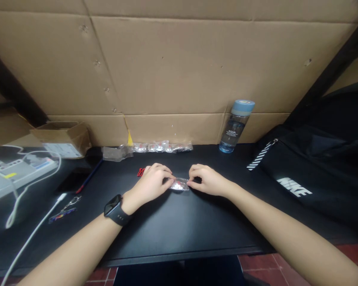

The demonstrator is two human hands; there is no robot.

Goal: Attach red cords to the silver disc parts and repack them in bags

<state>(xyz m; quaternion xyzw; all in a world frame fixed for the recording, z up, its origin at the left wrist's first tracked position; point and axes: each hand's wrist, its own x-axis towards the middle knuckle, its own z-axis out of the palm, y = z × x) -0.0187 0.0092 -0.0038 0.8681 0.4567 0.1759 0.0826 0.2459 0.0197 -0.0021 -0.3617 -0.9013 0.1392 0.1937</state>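
A small clear plastic packet [179, 184] with something silvery and red inside lies between my hands, low over the black tabletop. My left hand [155, 180], with a dark watch on its wrist, pinches the packet's left end. On the other end, the thumb and forefinger of my right hand [207, 180] are closed. Just behind my left hand lies a red cord [141, 171], partly hidden by it. Farther back, a row of similar shiny packets [159, 147] lies along the cardboard wall, beside a flat clear plastic bag [116, 153].
A water bottle [235, 126] stands at the back right, near a black bag [301, 171]. To the left are an open cardboard box [64, 139], a white power strip [20, 174], a dark phone [74, 178], a white cable [38, 232] and a keychain [64, 212].
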